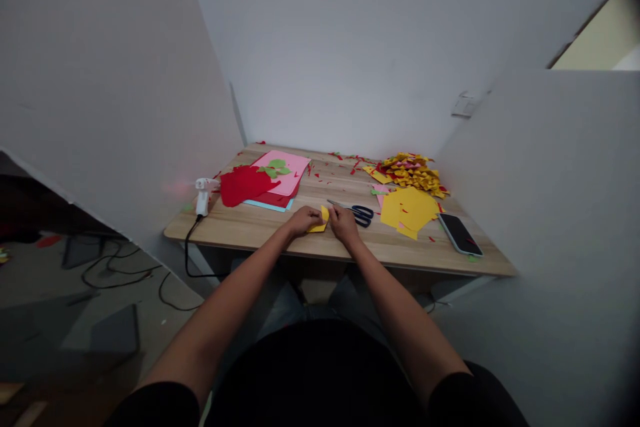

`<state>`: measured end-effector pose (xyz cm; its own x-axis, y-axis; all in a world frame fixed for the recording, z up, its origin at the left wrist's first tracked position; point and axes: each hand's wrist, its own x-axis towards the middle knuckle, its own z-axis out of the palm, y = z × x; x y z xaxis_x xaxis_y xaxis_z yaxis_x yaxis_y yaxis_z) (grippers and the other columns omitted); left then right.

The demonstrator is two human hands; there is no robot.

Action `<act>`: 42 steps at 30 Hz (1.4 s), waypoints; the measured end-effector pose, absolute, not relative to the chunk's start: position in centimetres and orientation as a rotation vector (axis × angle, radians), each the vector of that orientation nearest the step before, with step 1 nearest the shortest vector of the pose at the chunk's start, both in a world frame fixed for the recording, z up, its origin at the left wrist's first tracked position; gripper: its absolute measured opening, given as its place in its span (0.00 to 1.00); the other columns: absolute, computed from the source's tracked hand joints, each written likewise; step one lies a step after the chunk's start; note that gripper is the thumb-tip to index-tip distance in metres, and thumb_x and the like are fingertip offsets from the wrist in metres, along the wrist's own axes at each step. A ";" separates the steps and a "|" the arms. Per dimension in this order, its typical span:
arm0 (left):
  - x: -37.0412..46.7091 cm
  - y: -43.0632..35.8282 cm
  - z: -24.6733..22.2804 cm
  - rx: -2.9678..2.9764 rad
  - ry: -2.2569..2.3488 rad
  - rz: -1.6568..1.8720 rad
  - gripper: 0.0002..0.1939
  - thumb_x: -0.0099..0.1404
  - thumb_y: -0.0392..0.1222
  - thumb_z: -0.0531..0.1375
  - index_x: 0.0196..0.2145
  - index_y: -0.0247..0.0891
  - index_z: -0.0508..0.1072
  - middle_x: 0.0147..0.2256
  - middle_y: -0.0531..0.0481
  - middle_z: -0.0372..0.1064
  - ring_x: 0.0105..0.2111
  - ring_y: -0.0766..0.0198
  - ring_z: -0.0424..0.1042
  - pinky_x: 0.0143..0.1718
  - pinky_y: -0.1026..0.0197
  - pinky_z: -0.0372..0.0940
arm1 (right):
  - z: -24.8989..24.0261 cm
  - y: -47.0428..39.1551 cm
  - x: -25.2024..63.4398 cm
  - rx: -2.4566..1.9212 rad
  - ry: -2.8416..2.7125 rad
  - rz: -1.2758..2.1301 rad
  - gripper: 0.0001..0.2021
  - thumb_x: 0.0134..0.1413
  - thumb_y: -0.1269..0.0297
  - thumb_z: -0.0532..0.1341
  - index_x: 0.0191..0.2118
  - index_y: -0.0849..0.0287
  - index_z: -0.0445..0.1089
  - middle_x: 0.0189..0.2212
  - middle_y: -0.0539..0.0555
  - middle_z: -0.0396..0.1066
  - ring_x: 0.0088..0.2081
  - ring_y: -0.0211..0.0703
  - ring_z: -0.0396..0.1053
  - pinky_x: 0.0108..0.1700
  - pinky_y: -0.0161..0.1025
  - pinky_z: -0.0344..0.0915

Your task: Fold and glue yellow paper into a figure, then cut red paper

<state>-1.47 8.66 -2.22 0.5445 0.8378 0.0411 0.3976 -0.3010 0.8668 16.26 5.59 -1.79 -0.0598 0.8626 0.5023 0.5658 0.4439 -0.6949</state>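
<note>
A small folded piece of yellow sheet, felt or paper, is held low over the table near its front edge. My left hand is closed on its left side. The fingers of my right hand pinch together at its right edge. Just behind and beside my right hand lie scissors with dark blue handles. Their metal blades point left, partly hidden by the hand. Farther right on the wooden table are several larger yellow sheets.
A white glue gun with a black cord stands at the left edge. Red cloth-like sheet, pink sheet and green leaf shapes lie nearby. At right are a yellow scrap heap and a phone. Partitions flank the table.
</note>
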 end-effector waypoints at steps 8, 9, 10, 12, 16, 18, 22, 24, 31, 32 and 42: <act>-1.6 9.0 -2.9 1.991 1.013 0.558 0.14 0.69 0.48 0.60 0.40 0.32 0.73 0.36 0.50 0.71 0.32 0.65 0.72 0.33 0.61 0.71 | -1.5 5.6 16.1 -1.098 -1.749 0.536 0.17 0.60 0.52 0.54 0.29 0.57 0.71 0.26 0.52 0.72 0.31 0.44 0.68 0.35 0.38 0.62; -1.7 9.0 -3.0 2.003 1.012 0.551 0.14 0.69 0.47 0.60 0.41 0.32 0.73 0.37 0.50 0.72 0.33 0.64 0.72 0.34 0.60 0.71 | -1.5 5.6 16.1 -1.092 -1.748 0.545 0.16 0.59 0.53 0.55 0.28 0.57 0.71 0.26 0.51 0.71 0.30 0.44 0.68 0.35 0.38 0.62; -1.7 9.1 -3.0 2.015 1.012 0.547 0.14 0.69 0.47 0.60 0.42 0.32 0.73 0.38 0.49 0.72 0.35 0.64 0.73 0.35 0.59 0.71 | -1.6 5.6 16.1 -1.089 -1.744 0.552 0.15 0.58 0.53 0.56 0.28 0.57 0.71 0.25 0.51 0.71 0.29 0.43 0.67 0.35 0.38 0.62; -1.6 9.3 -3.1 2.037 1.011 0.547 0.14 0.68 0.48 0.61 0.42 0.32 0.73 0.39 0.49 0.72 0.37 0.62 0.73 0.37 0.57 0.71 | -1.7 5.6 16.0 -1.091 -1.726 0.555 0.14 0.56 0.53 0.58 0.27 0.58 0.71 0.24 0.49 0.69 0.28 0.42 0.66 0.33 0.37 0.61; -1.1 9.3 -3.2 2.050 0.997 0.584 0.14 0.68 0.47 0.61 0.42 0.32 0.73 0.39 0.49 0.72 0.36 0.62 0.73 0.37 0.58 0.71 | -1.9 5.7 16.2 -1.128 -1.660 0.533 0.16 0.55 0.52 0.58 0.23 0.57 0.67 0.19 0.47 0.63 0.25 0.40 0.61 0.30 0.37 0.58; -0.8 9.2 -3.2 2.032 0.994 0.642 0.14 0.68 0.48 0.61 0.40 0.32 0.73 0.37 0.50 0.72 0.35 0.63 0.72 0.36 0.58 0.71 | -2.0 5.9 16.5 -1.151 -1.607 0.515 0.17 0.57 0.51 0.56 0.26 0.57 0.68 0.21 0.48 0.65 0.26 0.41 0.62 0.31 0.37 0.59; -0.9 8.9 -2.9 1.942 1.030 0.865 0.14 0.69 0.48 0.60 0.35 0.32 0.72 0.33 0.51 0.70 0.32 0.65 0.71 0.36 0.59 0.69 | -2.2 6.2 16.7 -1.166 -1.588 0.527 0.17 0.59 0.50 0.53 0.29 0.58 0.69 0.23 0.50 0.68 0.27 0.42 0.64 0.33 0.37 0.60; -1.0 8.8 -2.7 1.882 1.046 0.960 0.15 0.69 0.49 0.60 0.34 0.32 0.71 0.31 0.52 0.69 0.31 0.66 0.70 0.34 0.60 0.68 | -2.3 6.2 16.5 -1.147 -1.656 0.563 0.15 0.56 0.51 0.57 0.28 0.57 0.69 0.22 0.49 0.68 0.26 0.41 0.64 0.32 0.36 0.59; -1.1 8.4 -2.2 1.799 0.991 1.022 0.18 0.68 0.52 0.60 0.28 0.33 0.70 0.26 0.55 0.66 0.26 0.68 0.66 0.31 0.62 0.65 | -2.1 5.5 16.1 -1.124 -1.777 0.566 0.12 0.56 0.55 0.58 0.27 0.56 0.68 0.22 0.49 0.67 0.25 0.43 0.63 0.30 0.37 0.58; -1.0 8.2 -2.1 1.801 0.981 1.018 0.19 0.67 0.53 0.60 0.27 0.34 0.69 0.24 0.55 0.65 0.25 0.69 0.65 0.30 0.63 0.64 | -2.1 5.5 16.1 -1.135 -1.772 0.551 0.12 0.56 0.56 0.57 0.26 0.56 0.67 0.22 0.49 0.67 0.25 0.43 0.63 0.30 0.37 0.58; -0.7 8.0 -2.2 1.827 1.026 0.914 0.20 0.56 0.56 0.64 0.25 0.34 0.72 0.22 0.54 0.65 0.23 0.68 0.61 0.26 0.64 0.56 | -2.1 5.8 16.3 -1.154 -1.751 0.484 0.12 0.59 0.56 0.56 0.31 0.57 0.69 0.26 0.51 0.72 0.29 0.42 0.66 0.33 0.37 0.61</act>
